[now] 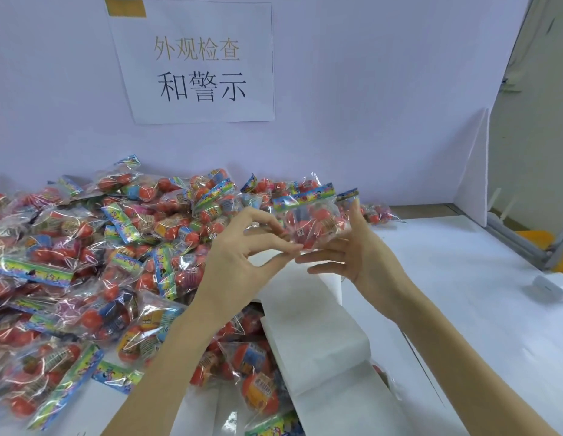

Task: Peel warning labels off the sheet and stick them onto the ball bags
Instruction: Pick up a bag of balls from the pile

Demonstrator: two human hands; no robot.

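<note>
Ball bag (311,220) — a clear packet of red balls with a bright printed header strip — is held up above the bench (462,278), just in front of the big heap of bags (85,262). The right hand (359,250) holds it from the right side and below: the thumb stands up against the bag's right edge, and the fingers reach leftward under its lower edge, mostly straight. The left hand (242,247) meets the bag at its lower left corner, thumb and forefinger curled together in a pinch right at the plastic; whether a label is between those fingertips I cannot tell. A small white label (300,232) with dark print shows on the lower left face of the bag.

The heap covers the left half of the bench, bags lying over one another up to the back wall (368,89). Beneath the hands lies a long white sheet (308,325), running toward the near edge, partly laid over a few bags. A paper sign (198,64) with Chinese characters is fixed to the wall, a strip of tan tape at its top corner. At the far right edge of the bench sits a small white box (552,287).
</note>
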